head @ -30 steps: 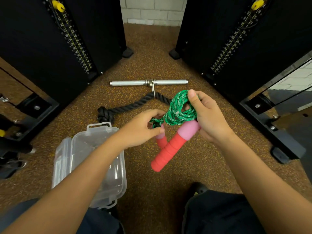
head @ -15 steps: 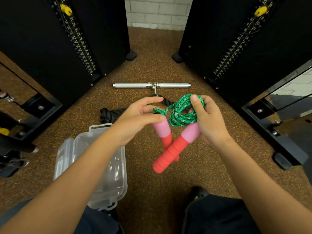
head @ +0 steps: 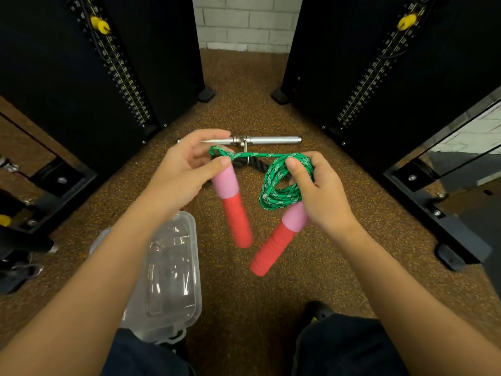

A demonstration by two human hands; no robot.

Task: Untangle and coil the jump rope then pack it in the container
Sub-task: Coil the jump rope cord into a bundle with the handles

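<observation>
The jump rope has a green speckled cord and two pink-and-red handles. My right hand grips the coiled bundle of cord together with the top of one handle, which points down and left. My left hand pinches the cord end just above the other handle, which hangs down and looks blurred. A short stretch of cord runs taut between the two hands. The clear plastic container lies open on the floor under my left forearm.
A steel bar attachment with a black rope lies on the speckled brown floor beyond my hands. Black weight-stack machines stand left and right, with frame feet at the sides. My knees are at the bottom edge.
My left hand has pulled its handle up and to the left, away from the coil, so the handles no longer cross and a length of cord is stretched between the hands.
</observation>
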